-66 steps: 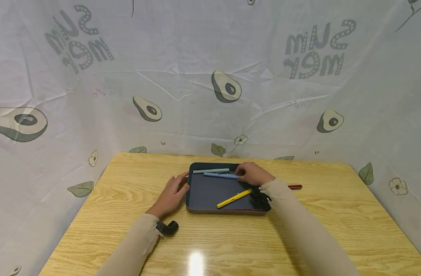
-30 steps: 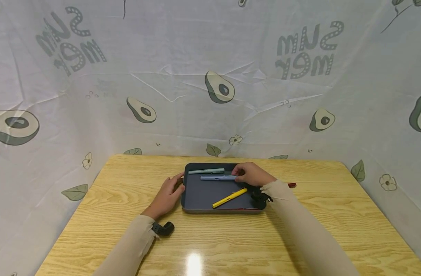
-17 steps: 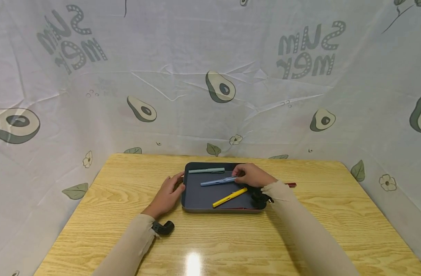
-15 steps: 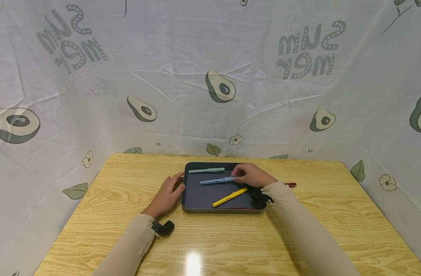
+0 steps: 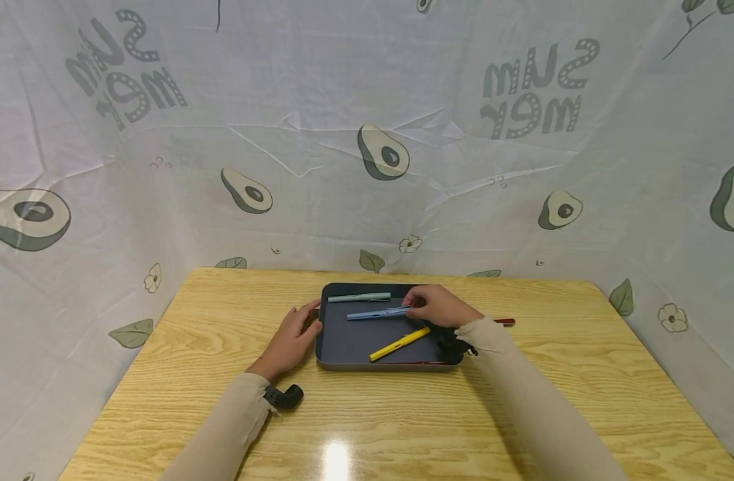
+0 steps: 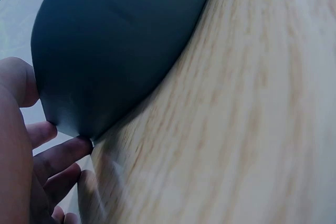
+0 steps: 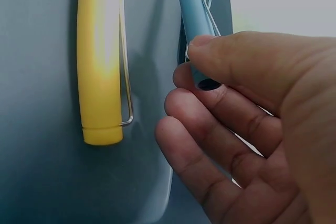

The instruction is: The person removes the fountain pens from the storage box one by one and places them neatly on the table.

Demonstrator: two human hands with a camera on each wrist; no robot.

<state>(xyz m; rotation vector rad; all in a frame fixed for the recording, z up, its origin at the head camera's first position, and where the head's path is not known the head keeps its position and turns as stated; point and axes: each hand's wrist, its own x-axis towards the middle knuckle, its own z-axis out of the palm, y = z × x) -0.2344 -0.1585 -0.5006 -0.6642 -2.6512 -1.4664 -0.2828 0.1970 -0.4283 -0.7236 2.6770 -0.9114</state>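
Note:
My right hand (image 5: 441, 306) pinches the cap end of a light blue pen (image 5: 369, 314) between thumb and fingers, over the dark grey tray (image 5: 354, 344). The right wrist view shows the thumb on the blue pen (image 7: 194, 17) near its wire clip, the other fingers spread below. A pale green pen (image 5: 358, 297) lies along the tray's far side. Slanting in the tray's front half is a yellow pen (image 5: 399, 344). My left hand (image 5: 291, 341) rests against the tray's left side, its fingertips touching the outer wall (image 6: 121, 40) in the left wrist view.
A thin red item (image 5: 423, 363) lies along the tray's front wall, mostly hidden by it. Right of the tray, a dark red pen (image 5: 505, 322) sits on the wooden table (image 5: 367, 414), partly behind my right sleeve. A patterned white cloth (image 5: 318, 220) hangs behind the table.
The blue pen's left end has swung toward the table's front, away from the pale green pen. My right hand keeps its pinch. The left hand stays at the tray; the head view has shifted slightly.

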